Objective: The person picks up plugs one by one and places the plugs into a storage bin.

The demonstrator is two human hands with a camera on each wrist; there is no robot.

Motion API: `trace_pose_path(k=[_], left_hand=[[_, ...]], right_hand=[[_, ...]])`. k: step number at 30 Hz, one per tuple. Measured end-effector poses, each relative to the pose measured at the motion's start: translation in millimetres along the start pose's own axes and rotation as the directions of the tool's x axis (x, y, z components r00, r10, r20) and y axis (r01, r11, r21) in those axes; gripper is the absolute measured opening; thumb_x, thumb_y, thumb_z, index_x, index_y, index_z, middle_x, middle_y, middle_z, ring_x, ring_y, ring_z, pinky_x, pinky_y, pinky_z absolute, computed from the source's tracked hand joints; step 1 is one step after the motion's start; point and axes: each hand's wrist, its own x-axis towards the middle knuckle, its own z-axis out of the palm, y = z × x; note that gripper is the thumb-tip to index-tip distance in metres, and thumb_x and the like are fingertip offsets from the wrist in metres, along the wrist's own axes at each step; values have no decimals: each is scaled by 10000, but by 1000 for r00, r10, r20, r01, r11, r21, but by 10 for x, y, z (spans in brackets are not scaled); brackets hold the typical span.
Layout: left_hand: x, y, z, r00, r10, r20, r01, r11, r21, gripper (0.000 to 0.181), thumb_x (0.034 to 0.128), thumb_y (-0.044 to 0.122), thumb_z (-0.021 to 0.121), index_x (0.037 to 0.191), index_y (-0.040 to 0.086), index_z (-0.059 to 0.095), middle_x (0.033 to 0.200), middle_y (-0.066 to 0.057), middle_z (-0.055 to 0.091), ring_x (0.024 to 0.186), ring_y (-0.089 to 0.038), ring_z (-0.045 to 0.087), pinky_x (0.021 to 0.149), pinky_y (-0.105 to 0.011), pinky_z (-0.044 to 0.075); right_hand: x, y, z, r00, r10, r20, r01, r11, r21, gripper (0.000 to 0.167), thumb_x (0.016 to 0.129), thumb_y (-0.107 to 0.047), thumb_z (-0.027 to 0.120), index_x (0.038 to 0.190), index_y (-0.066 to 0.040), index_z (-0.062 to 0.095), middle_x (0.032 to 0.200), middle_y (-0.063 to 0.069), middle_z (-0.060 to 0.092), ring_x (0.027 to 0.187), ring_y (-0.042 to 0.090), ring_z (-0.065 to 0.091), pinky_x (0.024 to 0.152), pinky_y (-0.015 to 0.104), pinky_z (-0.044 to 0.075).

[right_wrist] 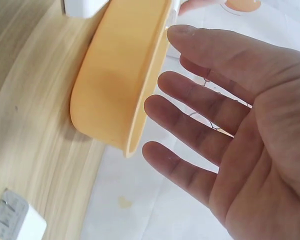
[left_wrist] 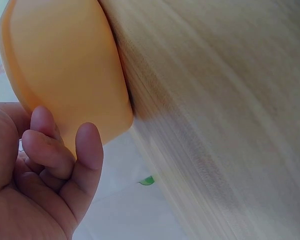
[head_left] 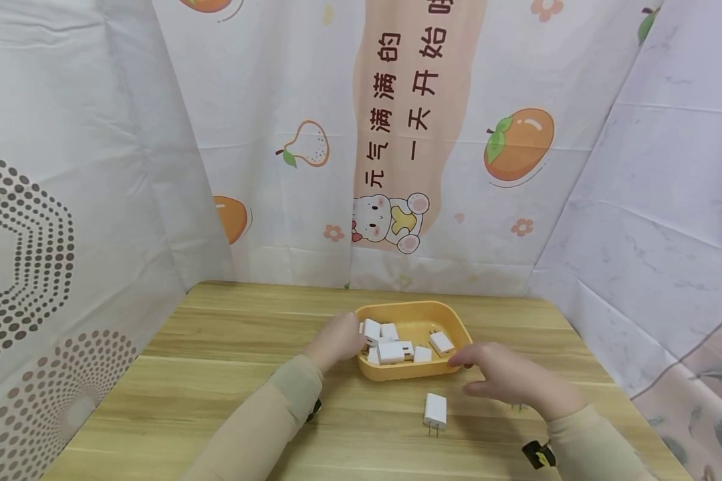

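Note:
A yellow-orange plastic tray [head_left: 418, 369] stands on the wooden table with several white charger plugs [head_left: 391, 352] inside. At its left end my left hand [head_left: 337, 339], fingers curled, pinches a white charger plug [head_left: 370, 330] over the rim; in the left wrist view the fingers [left_wrist: 89, 150] mostly hide it. By the tray's front right corner is my right hand [head_left: 508, 375], empty, its fingers [right_wrist: 190, 135] extended and spread. One charger plug [head_left: 436, 409] lies in front of the tray, prongs toward me. Another charger plug [right_wrist: 21, 220] lies near the right hand, mostly covered in the head view.
The wooden table [head_left: 216, 374] meets a printed fruit-pattern curtain [head_left: 289, 220] at the back. White patterned sheets hang along the left side [head_left: 126, 234] and right side [head_left: 650, 200].

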Motion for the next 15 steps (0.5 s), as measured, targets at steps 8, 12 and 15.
trace_pose_path(k=[8,12,15], left_hand=[[-5,3,-3,1000,1,1,-1,1000,9,157,899,107,626,743,86,632,626,-16,515,498,-127,475,463,-276,392],[-8,6,-7,1000,0,5,0,1000,7,149,893,109,629,746,83,633,627,-18,519,499,-126,476,464,-275,394],[-11,6,-10,1000,-3,7,3,1000,2,138,890,108,629,755,78,635,629,-21,523,498,-126,478,463,-275,396]], right_hand=[[45,-38,104,998,-50,23,51,999,-20,348,808,-126,843,1142,-104,747,1090,-22,720,1010,212,672,873,446,541],[55,-78,154,998,-47,38,47,999,-12,349,808,-101,838,1145,-90,747,1110,28,729,1022,217,675,875,442,545],[68,-91,206,997,-55,49,55,998,5,337,805,-75,824,1133,-77,743,1102,31,731,1014,215,680,864,421,552]])
